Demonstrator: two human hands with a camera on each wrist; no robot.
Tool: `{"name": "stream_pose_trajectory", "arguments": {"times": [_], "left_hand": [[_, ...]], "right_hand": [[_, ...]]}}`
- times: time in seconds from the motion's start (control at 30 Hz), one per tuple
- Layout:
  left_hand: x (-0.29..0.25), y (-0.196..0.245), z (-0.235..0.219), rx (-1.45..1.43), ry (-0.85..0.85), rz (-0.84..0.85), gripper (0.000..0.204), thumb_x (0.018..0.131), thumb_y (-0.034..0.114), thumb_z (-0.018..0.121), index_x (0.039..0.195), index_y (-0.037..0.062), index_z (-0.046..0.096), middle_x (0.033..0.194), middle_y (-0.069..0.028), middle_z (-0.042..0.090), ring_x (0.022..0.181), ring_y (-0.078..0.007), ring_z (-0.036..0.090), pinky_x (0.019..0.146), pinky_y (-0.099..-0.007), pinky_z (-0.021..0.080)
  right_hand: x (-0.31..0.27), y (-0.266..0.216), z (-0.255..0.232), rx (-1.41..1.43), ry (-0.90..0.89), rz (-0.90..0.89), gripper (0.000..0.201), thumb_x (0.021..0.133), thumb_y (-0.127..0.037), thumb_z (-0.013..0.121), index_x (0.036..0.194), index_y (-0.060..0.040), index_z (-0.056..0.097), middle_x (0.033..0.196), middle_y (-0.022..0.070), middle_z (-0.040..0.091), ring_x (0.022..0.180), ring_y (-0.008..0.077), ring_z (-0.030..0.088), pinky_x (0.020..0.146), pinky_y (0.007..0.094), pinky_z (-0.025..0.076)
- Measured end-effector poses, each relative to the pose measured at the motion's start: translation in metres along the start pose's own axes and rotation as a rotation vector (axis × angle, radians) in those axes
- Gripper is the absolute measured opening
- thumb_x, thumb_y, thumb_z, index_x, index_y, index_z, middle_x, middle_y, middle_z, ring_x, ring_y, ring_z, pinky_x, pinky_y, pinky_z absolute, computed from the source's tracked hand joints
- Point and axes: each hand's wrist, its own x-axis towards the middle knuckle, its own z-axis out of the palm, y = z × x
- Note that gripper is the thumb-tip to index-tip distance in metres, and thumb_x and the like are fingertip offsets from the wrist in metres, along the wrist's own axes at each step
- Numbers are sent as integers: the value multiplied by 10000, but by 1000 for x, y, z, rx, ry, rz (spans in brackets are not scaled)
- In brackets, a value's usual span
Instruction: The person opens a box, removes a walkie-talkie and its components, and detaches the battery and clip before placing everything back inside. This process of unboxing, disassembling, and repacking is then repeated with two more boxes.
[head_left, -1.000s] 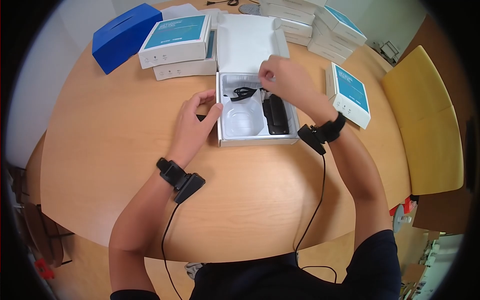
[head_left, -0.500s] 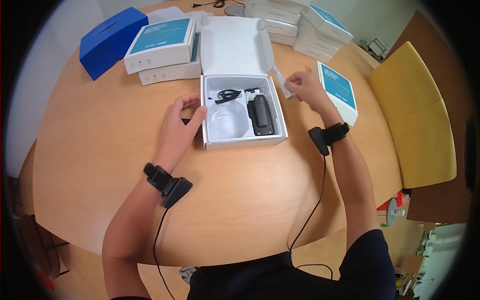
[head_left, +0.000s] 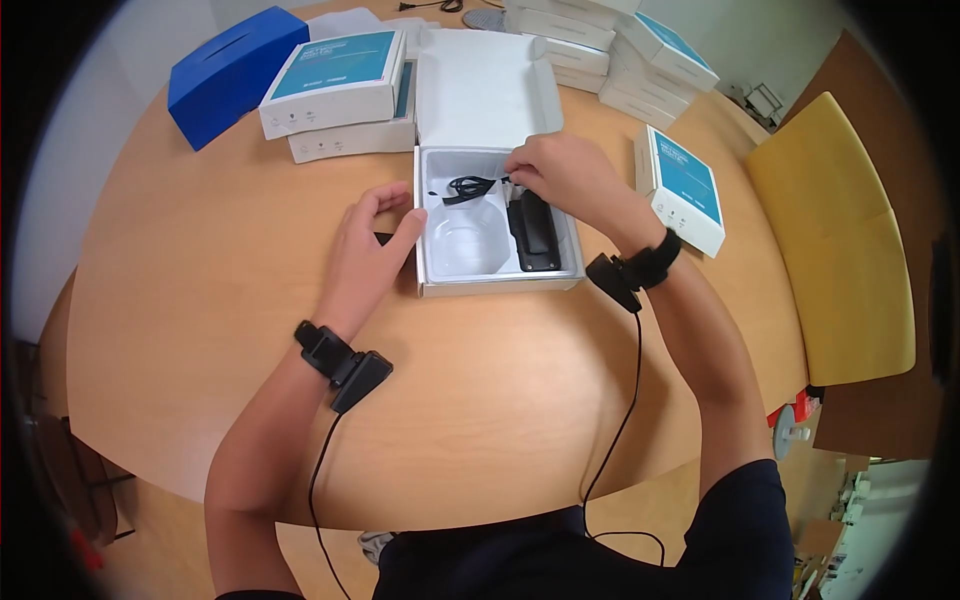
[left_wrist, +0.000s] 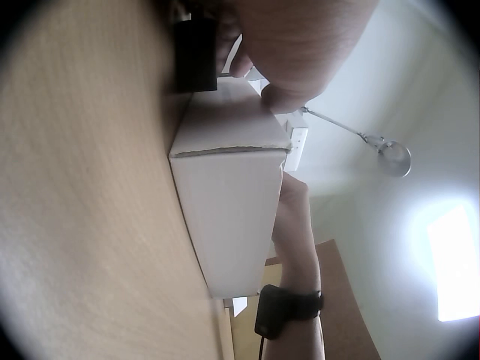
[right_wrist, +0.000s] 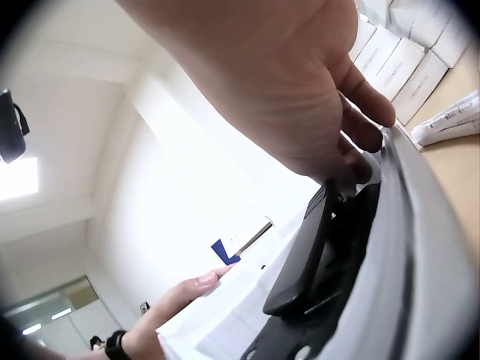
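An opened white box [head_left: 500, 287] stands on the table, its lid [head_left: 487, 90] tipped back. In its plastic insert lie a coiled black cable [head_left: 467, 188] and a black handheld device [head_left: 537, 232] with a clip. My left hand [head_left: 370, 240] rests beside the box, thumb at the left wall, fingers loosely bent. By that hand is a small black object [left_wrist: 195, 56], partly hidden. My right hand [head_left: 565, 175] reaches into the back right of the box, fingers bent down above the device and by the cable's end. I cannot tell whether its hidden fingertips hold anything.
A white rolled packet [right_wrist: 450, 120] lies right of the box. Boxes with teal tops [head_left: 330, 75] are stacked at the back left near a blue box [head_left: 240, 75]. More white boxes [head_left: 570, 50] stand behind, and one [head_left: 685, 185] lies right. A yellow chair [head_left: 835, 240] flanks the table.
My right hand moved from the box out to the right with the white packet, which now lies on the table, then came back over the box. The left hand stayed by the box's left side.
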Motion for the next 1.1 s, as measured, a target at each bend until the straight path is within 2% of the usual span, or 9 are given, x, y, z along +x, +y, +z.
{"name": "stream_pose_trajectory", "arguments": {"times": [0.13,0.23,0.33,0.53,0.73,0.83,0.87,1.07,1.1], "left_hand": [[1,-3,-1,9,1,11,503,1038,242,713,1430,-46,584,1374,-165,673,1335,-220,602,1144,-352,460],[0,-3,0,18,4,14,499,1040,240,711,1431,-43,585,1376,-165,672,1335,-220,602,1142,-353,463],[0,-1,0,7,-2,8,496,1041,236,709,1432,-42,585,1379,-164,671,1336,-222,602,1142,-353,464],[0,-1,0,11,-1,19,492,1043,232,705,1433,-42,583,1378,-161,669,1336,-221,601,1144,-352,461],[0,-1,1,-10,-2,-3,494,1044,233,703,1431,-47,577,1380,-161,664,1334,-222,600,1156,-357,451],[1,-7,3,-49,39,20,492,1010,307,744,1374,-4,634,1349,-167,670,1305,-266,613,1121,-388,465],[1,-6,3,-51,37,20,493,1010,307,744,1375,-5,634,1350,-169,668,1306,-266,612,1122,-388,465],[2,-6,3,-58,30,20,497,1009,307,745,1376,-9,634,1354,-172,666,1312,-269,610,1128,-390,463],[1,-6,3,-56,30,15,498,1009,310,744,1375,-9,635,1355,-173,666,1313,-269,610,1130,-390,462]], "right_hand": [[11,-4,0,-96,-136,46,146,916,-179,738,989,-98,834,891,125,775,889,350,732,784,455,575],[16,-4,-2,-129,-161,11,139,913,-179,741,981,-100,833,873,116,767,887,351,728,786,454,573],[14,-4,-1,-64,-107,51,134,927,-164,724,975,-85,821,951,114,773,904,348,723,784,453,569],[5,-5,-8,138,94,29,166,988,-178,673,1002,-71,799,1032,96,758,942,339,710,818,437,566],[-15,21,-27,368,509,180,194,1006,-216,713,1064,-45,786,936,106,776,789,238,715,735,355,565],[-31,53,-31,445,432,421,204,980,-209,731,1062,-31,788,854,115,777,721,212,705,702,337,565],[-34,61,-32,370,378,483,223,955,-206,734,1032,-7,798,819,136,777,726,247,726,722,357,577],[-55,87,2,186,124,539,225,927,-206,731,1008,-18,826,873,175,791,792,326,758,752,404,589],[-57,88,6,191,109,527,231,938,-208,732,1018,-10,822,851,166,783,768,294,746,729,390,576]]}}
